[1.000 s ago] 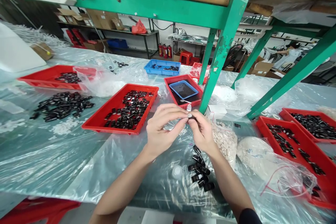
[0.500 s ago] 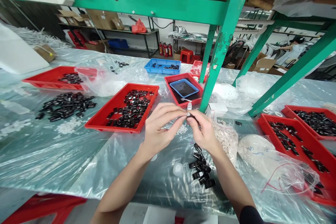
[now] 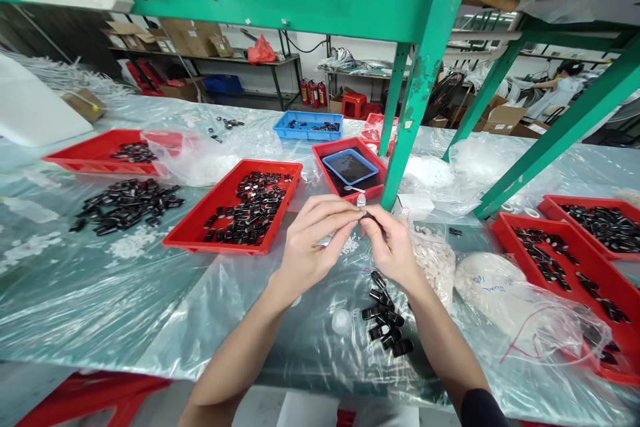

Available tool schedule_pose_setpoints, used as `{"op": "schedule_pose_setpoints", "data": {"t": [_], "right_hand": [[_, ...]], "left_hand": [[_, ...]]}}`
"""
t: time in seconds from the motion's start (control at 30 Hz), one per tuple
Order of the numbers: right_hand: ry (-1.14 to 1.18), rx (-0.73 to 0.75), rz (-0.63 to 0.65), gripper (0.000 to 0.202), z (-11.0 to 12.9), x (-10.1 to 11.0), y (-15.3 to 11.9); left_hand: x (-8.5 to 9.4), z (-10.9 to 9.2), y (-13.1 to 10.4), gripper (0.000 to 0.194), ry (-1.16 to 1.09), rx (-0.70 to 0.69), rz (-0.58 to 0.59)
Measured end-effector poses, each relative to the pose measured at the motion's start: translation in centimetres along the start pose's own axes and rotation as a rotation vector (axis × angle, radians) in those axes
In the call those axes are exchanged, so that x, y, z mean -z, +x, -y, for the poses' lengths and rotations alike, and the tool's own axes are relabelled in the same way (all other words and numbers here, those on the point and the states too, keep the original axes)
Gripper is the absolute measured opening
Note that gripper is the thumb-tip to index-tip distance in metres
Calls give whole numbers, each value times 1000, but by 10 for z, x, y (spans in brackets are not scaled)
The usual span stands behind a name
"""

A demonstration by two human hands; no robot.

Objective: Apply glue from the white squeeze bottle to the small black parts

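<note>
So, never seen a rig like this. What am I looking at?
No robot: these are a person's bare left hand and right hand. The view comes from one camera worn on the head, looking forward and down. Both hands' fingertips meet on a small dark part, mostly hidden by the fingers. On the plastic-covered table are several trays, including a red tray of black pieces left of the hands, and a bag of pale bits to their right.
</note>
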State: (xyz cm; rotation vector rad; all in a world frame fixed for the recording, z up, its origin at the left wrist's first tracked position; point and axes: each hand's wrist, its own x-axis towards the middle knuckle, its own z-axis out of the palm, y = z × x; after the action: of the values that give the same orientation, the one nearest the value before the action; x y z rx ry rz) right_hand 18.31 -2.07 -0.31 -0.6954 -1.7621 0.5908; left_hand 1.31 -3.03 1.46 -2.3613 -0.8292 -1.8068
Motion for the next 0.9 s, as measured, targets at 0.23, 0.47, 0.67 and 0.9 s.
{"op": "schedule_pose_setpoints", "data": {"t": [0.23, 0.47, 0.67, 0.9], "right_hand": [[600, -418, -93, 38, 0, -17, 5], [845, -552, -112, 33, 1, -22, 7], [742, -494, -9, 35, 0, -23, 6], [543, -402, 27, 33, -10, -15, 9]], "left_hand": [[-3, 12, -2, 53, -23, 98, 159], [-10, 18, -7, 60, 165, 20, 192], [-14, 21, -9, 40, 194, -57, 114], [8, 36, -8, 71, -85, 225, 432]]}}
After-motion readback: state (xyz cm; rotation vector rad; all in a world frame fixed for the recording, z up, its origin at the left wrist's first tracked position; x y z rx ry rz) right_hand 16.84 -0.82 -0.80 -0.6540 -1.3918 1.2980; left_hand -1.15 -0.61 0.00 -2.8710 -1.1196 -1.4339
